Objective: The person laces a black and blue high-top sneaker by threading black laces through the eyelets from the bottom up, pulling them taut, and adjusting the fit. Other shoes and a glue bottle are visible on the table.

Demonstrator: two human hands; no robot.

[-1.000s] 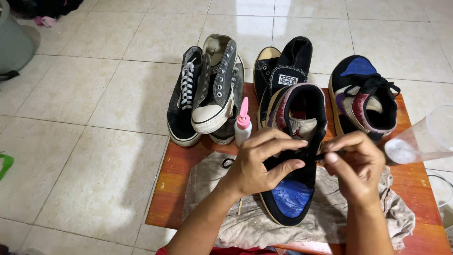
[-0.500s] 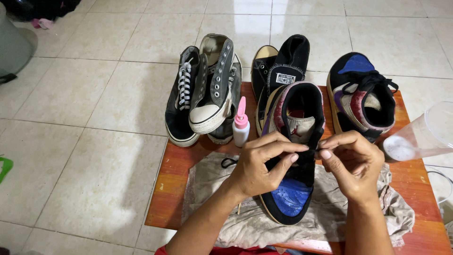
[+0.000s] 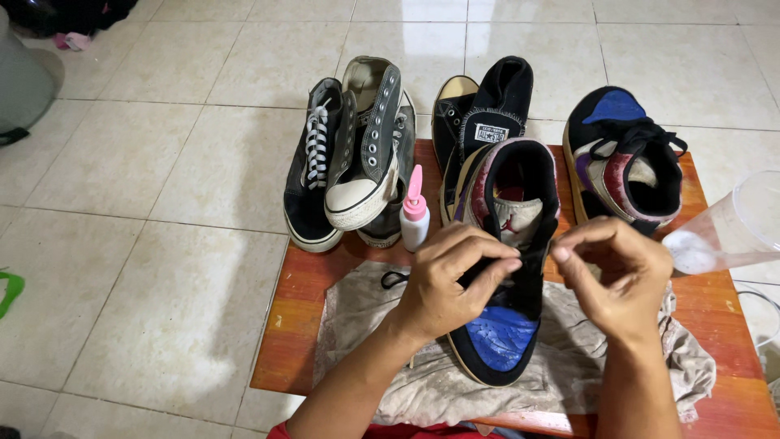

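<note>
Little moved since earlier: left hand (image 3: 443,280), right hand (image 3: 617,272) both pinched shut on black lace (image 3: 532,256) over blue-toed shoe (image 3: 504,325).

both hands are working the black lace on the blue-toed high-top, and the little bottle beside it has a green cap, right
Not quite: the head view shows the small white bottle has a pink cap, not green. The rest holds: the left hand and right hand pinch the black lace over the blue-toed high-top.

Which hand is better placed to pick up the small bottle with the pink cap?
Probably the left hand: the bottle stands just beyond it, left of the shoe. The right hand would need to cross the shoe.
</note>
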